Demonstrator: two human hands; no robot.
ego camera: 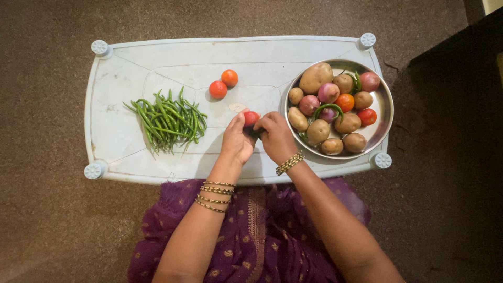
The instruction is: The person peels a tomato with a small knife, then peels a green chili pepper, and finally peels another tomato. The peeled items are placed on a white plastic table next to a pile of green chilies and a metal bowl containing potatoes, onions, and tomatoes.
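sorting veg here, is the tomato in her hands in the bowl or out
Out: the tomato sits between left hand and right hand, over the table, beside the bowl.

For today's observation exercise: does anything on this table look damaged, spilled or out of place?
Nothing is spilled. The pale table looks worn, with grimy marks, and the floor beside its far right corner shows a crack.

Table (157, 57): pale plastic, low, standing on brown carpet (52, 225)
Green beans (168, 120): loose heap at 9 o'clock; lying directly on the top
Two tomatoes (223, 84): near centre, toward 12 o'clock; side by side
Steel bowl (385, 112): at 3 o'clock; holds potatoes, onions, tomatoes
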